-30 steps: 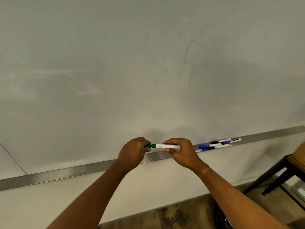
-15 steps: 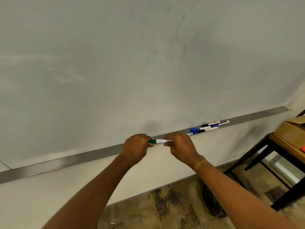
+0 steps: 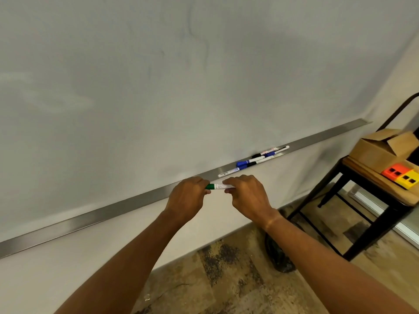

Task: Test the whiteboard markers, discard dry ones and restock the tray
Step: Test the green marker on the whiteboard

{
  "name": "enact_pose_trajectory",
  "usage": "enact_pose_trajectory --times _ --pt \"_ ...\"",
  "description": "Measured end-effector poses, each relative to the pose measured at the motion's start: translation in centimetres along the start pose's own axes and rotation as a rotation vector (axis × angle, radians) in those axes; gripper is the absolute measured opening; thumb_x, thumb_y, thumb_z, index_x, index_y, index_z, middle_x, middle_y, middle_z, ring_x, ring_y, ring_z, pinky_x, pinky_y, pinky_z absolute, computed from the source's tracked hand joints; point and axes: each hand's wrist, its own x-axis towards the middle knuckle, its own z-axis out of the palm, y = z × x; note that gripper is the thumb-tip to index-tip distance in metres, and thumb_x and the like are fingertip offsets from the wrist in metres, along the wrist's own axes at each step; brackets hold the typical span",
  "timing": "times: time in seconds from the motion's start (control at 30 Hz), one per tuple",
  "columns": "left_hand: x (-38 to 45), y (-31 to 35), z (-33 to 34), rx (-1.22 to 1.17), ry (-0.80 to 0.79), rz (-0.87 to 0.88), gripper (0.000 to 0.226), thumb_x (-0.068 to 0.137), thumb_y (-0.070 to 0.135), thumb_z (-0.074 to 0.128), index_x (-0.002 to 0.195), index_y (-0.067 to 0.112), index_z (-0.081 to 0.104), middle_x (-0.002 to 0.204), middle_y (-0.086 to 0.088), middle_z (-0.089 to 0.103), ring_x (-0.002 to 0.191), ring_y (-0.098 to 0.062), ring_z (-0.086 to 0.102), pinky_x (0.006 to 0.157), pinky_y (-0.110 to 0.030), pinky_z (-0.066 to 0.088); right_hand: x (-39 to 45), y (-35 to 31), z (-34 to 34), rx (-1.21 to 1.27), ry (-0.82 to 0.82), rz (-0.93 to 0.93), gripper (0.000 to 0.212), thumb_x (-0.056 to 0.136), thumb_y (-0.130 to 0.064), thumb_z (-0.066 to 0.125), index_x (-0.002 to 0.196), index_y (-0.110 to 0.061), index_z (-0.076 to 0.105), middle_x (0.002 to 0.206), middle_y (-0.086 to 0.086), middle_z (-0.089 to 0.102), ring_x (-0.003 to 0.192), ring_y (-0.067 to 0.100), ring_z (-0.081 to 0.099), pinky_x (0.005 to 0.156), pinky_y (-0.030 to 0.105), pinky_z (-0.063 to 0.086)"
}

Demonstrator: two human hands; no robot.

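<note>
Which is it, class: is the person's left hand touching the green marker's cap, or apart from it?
Touching. In the head view, the left hand curls round the green cap of the green marker, no gap visible.

Brushed metal tray (image 3: pixel 127 208), glossy plastic markers (image 3: pixel 254 163), matt cardboard box (image 3: pixel 376 152).

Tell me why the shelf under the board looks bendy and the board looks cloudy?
Head view: the wide lens curves the straight tray; soft glare smears pale patches on the board; the hands shade the board behind the green marker; floor edges blur.
</note>
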Motion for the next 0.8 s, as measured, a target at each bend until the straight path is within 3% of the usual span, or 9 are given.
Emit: enact_pose_trajectory --times 0.13,0.23,0.3,0.5,0.8 --pt "2.1 3.9 2.4 0.083 -0.025 -0.001 0.041 0.092 0.032 0.058 0.126 0.010 0.056 0.118 -0.010 0.063 0.101 -0.026 0.058 0.085 -0.034 0.046 -1.3 4.0 -0.9 -0.023 -0.017 0.044 0.029 0.082 -0.017 0.073 0.111 -0.012 0.069 0.096 0.006 0.073 0.079 0.023 0.066 0.074 0.032 0.052" --pt "3.4 6.9 5.1 0.133 -0.125 -0.053 0.064 0.093 0.049 0.048 0.144 0.015 0.032 0.147 -0.006 0.039 0.131 -0.023 0.039 0.106 -0.036 0.034 -2.8 7.9 -1.8 -0.038 -0.025 0.081 0.028 0.086 -0.017 0.068 0.114 -0.014 0.067 0.099 0.004 0.072 0.081 0.022 0.064 0.076 0.032 0.052" --pt "4.2 8.7 6.9 0.141 -0.178 -0.051 0.072 0.092 0.054 0.043 0.149 0.016 0.020 0.155 -0.005 0.023 0.140 -0.023 0.025 0.112 -0.038 0.025 -3.6 10.5 -2.4 -0.041 -0.039 0.105 0.028 0.088 -0.016 0.064 0.116 -0.015 0.066 0.102 0.003 0.071 0.083 0.022 0.063 0.077 0.033 0.052" --pt "7.0 14.0 11.7 0.133 -0.247 0.000 0.083 0.090 0.061 0.039 0.151 0.016 0.004 0.159 -0.005 0.006 0.145 -0.022 0.010 0.115 -0.035 0.012 -5.8 18.0 -4.1 -0.048 -0.077 0.170 0.028 0.089 -0.017 0.064 0.117 -0.015 0.065 0.104 0.003 0.071 0.087 0.022 0.063 0.080 0.035 0.053" --pt "12.1 18.6 17.1 0.112 -0.329 0.064 0.087 0.089 0.063 0.038 0.151 0.017 -0.002 0.159 -0.005 -0.001 0.146 -0.021 0.002 0.116 -0.035 0.008 -7.8 25.9 -5.2 -0.048 -0.079 0.308 0.028 0.088 -0.017 0.065 0.116 -0.014 0.066 0.104 0.003 0.070 0.088 0.022 0.063 0.083 0.036 0.054"
